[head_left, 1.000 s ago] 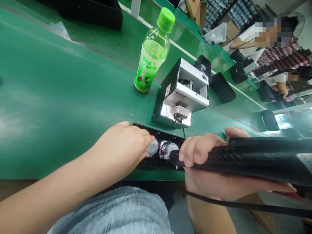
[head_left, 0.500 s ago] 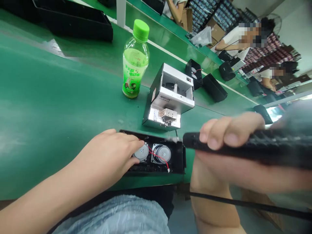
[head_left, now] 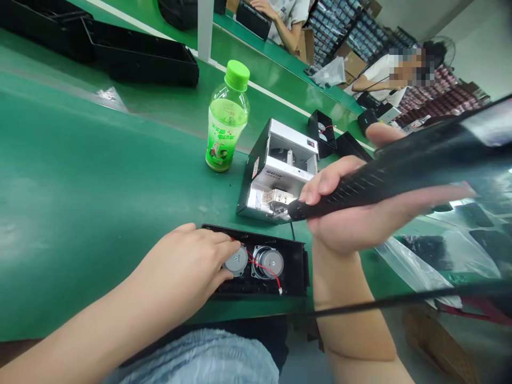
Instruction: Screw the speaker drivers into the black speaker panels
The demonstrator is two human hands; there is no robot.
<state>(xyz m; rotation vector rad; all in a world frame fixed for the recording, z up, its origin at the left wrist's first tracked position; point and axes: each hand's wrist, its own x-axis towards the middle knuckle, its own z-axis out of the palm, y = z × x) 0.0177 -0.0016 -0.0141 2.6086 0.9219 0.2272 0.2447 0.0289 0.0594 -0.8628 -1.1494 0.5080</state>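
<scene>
My right hand [head_left: 348, 208] is wrapped round a black electric screwdriver [head_left: 384, 170] with a cord. Its front end points left and down at the metal outlet of a silver and black screw feeder [head_left: 276, 170]; whether the bit touches there I cannot tell. Below the feeder lies a long black speaker housing [head_left: 294, 266], open side up, holding two round speakers. My left hand [head_left: 196, 261] curls over the housing's left end, thumb and fingers about the left speaker [head_left: 237, 260]. The right speaker [head_left: 270, 263] is uncovered, with a red wire [head_left: 272, 273] ending in a small white plug.
A green-capped bottle [head_left: 227, 117] stands left of the feeder. Black housings [head_left: 144, 58] lie at the back left near a small plastic bag [head_left: 112, 98]. Another housing with speakers [head_left: 322, 130] sits behind the feeder. Clear plastic bags [head_left: 420, 266] are at right. Co-workers sit across the bench.
My right hand has brought the electric screwdriver up and left, from beside the housing to the screw feeder's outlet. My left hand stays on the left speaker. The view has shifted slightly.
</scene>
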